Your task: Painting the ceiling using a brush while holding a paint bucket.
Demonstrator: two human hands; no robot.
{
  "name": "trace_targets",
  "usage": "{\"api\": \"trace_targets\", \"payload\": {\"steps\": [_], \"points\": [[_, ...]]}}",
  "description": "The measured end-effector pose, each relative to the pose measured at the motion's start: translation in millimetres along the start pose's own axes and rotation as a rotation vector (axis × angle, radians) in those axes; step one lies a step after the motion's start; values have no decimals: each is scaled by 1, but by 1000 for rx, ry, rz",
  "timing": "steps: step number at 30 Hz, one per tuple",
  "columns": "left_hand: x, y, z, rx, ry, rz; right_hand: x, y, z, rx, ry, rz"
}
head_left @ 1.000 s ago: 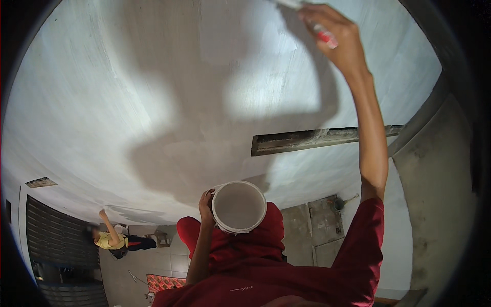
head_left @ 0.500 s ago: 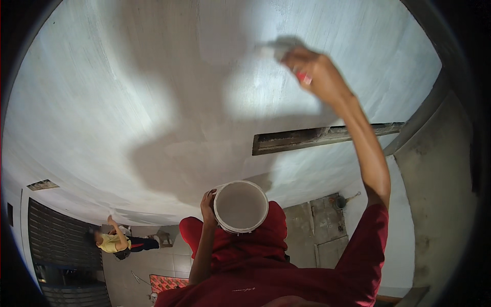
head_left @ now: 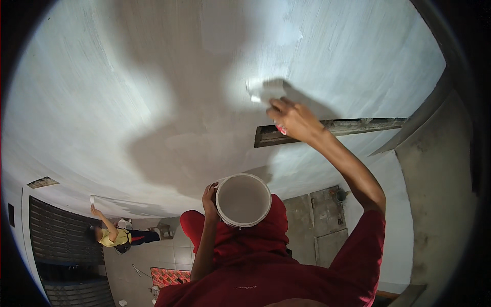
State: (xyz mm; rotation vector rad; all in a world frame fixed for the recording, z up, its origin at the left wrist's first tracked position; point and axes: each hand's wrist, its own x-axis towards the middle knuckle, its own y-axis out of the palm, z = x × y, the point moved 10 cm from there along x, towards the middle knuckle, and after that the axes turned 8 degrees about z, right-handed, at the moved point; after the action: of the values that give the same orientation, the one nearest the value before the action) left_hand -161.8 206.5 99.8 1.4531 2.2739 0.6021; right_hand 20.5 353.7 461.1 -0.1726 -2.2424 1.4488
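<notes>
My right hand (head_left: pixel 295 119) is closed round the handle of a paintbrush (head_left: pixel 267 90), whose red end pokes out below the fingers. Its pale, wide head lies against the whitish wall (head_left: pixel 353 61), just above a narrow dark slot; motion blur hides its edge. Lower down, my left hand (head_left: pixel 209 199) grips the left side of a round white bucket (head_left: pixel 243 225) at its rim. The bucket's mouth faces up, and its inside looks pale grey. It stays in front of my red-clothed legs.
The recessed slot (head_left: pixel 263 136) runs along the wall under my right hand. At the lower left, a person in a yellow shirt (head_left: pixel 120 238) reaches toward the same wall near a dark slatted gate (head_left: pixel 64 233). A small stool (head_left: pixel 165 232) and a patterned red mat (head_left: pixel 166 277) are on the floor.
My right hand has swept the paintbrush down the wall, toward the slot. My left hand still holds the bucket, nearly unmoved. The other person's raised hand has shifted up and left.
</notes>
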Motion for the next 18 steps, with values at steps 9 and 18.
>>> {"api": "trace_targets", "payload": {"steps": [9, 18], "points": [[0, 13, -1, 27, -29, 55, 10, -181, -83, 13, 12, -441], [0, 6, -2, -11, -15, 36, -8, -36, -8, -232, -115, -303]]}}
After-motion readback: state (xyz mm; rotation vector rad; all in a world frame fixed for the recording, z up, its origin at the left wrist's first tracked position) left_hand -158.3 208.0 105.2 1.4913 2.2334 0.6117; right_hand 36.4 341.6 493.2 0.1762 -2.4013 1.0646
